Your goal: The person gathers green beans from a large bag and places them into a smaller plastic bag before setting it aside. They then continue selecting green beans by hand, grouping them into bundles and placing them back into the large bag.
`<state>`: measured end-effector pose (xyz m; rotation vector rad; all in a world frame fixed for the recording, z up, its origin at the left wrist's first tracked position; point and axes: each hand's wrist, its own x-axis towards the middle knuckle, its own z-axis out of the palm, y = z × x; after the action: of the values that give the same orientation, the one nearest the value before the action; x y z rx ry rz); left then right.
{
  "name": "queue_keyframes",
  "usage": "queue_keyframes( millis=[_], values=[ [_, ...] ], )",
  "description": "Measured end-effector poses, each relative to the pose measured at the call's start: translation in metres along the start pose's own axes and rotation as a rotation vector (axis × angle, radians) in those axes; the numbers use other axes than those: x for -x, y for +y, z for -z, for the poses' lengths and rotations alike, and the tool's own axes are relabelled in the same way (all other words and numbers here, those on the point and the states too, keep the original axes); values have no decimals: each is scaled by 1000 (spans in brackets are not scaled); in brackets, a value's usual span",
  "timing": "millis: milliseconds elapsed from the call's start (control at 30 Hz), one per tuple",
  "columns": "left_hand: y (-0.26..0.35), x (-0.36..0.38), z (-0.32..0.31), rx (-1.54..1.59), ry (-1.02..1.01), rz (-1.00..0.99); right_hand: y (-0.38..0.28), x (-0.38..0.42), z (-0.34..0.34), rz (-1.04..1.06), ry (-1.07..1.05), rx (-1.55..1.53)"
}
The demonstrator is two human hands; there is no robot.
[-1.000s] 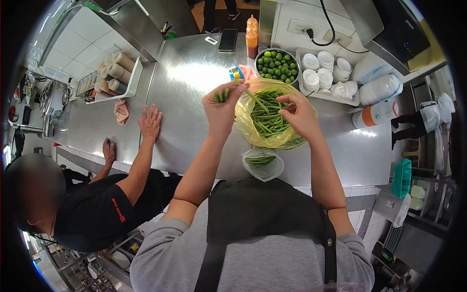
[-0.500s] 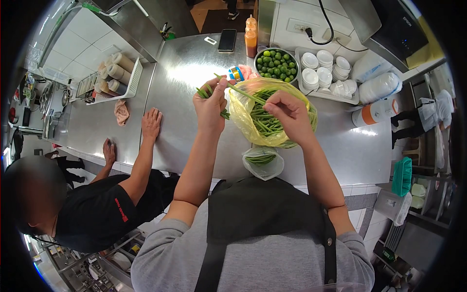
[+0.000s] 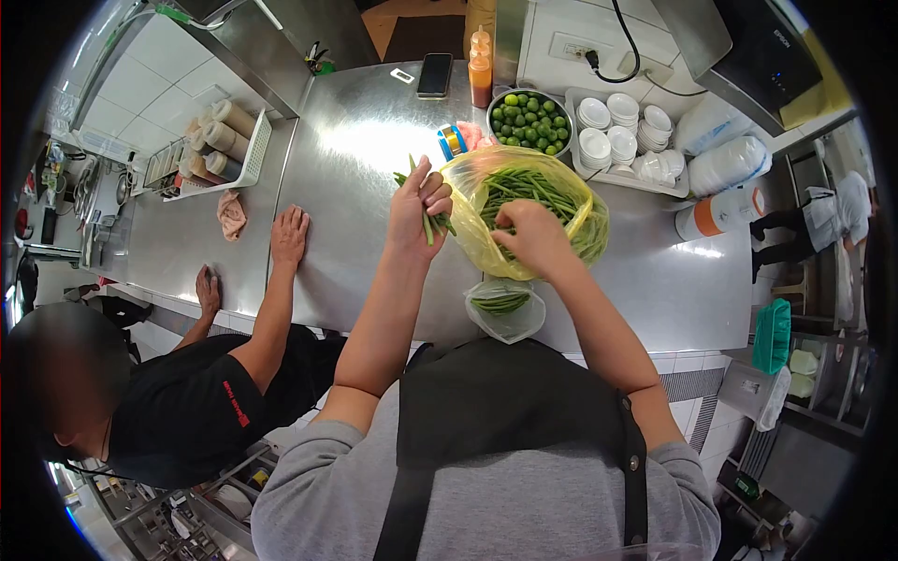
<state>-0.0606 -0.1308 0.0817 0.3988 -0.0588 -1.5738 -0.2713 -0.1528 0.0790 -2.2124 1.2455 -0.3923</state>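
My left hand [image 3: 421,208] is closed around a small bunch of green beans [image 3: 430,227], whose ends stick out above and below the fingers. To its right stands an open yellow plastic bag [image 3: 468,238] full of long green beans [image 3: 535,187]. Over the mouth of that bag is my right hand [image 3: 535,238], fingers curled and pinched together against the beans; what lies between the fingertips is hidden. Nearer my apron, a small clear plastic bag [image 3: 514,323] holds more green beans [image 3: 500,302].
Behind the yellow bag are a bowl of limes [image 3: 529,122], sauce bottles [image 3: 481,79], a phone [image 3: 435,75] and a tray of white cups [image 3: 622,145]. At left, a co-worker's hands [image 3: 290,236] rest on the steel counter [image 3: 346,224], near a cloth [image 3: 231,215] and a bottle basket [image 3: 253,164].
My right hand has moved down and left, away from the bean stretched between both hands, into the yellow bag's mouth. My left fingers have curled round the bunch, which now points more upright.
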Motion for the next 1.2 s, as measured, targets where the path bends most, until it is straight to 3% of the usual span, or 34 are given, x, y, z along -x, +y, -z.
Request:
queue_keyframes(
  millis=[67, 200, 267, 300, 400, 433, 500, 567, 667, 833, 967, 1033, 1133, 1200],
  values=[
    [-4, 3, -13, 59, 108, -1, -2, -4, -13, 26, -35, 191],
    [-9, 12, -31, -128, 179, -113, 3, -8, -9, 8, -12, 69],
    [-7, 17, -31, -387, 87, -128, 6, -9, 10, -76, -37, -291],
    [-7, 18, -31, -383, 89, -130, 7, -8, 19, -75, -40, -288],
    [-12, 22, -39, -898, 136, 24, 6, -2, 44, -33, 112, -603],
    [-18, 21, -42, -897, 136, 24, 6, -1, 48, -34, 111, -601],
    [-33, 19, -49, -1288, 139, -25, 9, 0, 55, -50, 197, -818],
    [-40, 20, -52, -1301, 104, -1, 11, 0, 57, -55, 232, -855],
    [-51, 20, -50, -1309, -132, -90, -1, 4, 64, -26, 281, -932],
    [-54, 18, -50, -1277, -146, -150, -9, 4, 71, -103, 241, -1077],
    [-57, 16, -42, -1421, -122, -224, -7, 3, 70, -59, 266, -808],
    [-58, 18, -43, -1459, -127, -230, -15, 5, 71, 186, 466, -259],
    [-60, 19, -42, -1453, -124, -248, -1, -1, 61, 233, 598, -166],
    [-59, 19, -43, -1407, -113, -262, 8, 1, 59, 157, 493, -140]
  ],
)
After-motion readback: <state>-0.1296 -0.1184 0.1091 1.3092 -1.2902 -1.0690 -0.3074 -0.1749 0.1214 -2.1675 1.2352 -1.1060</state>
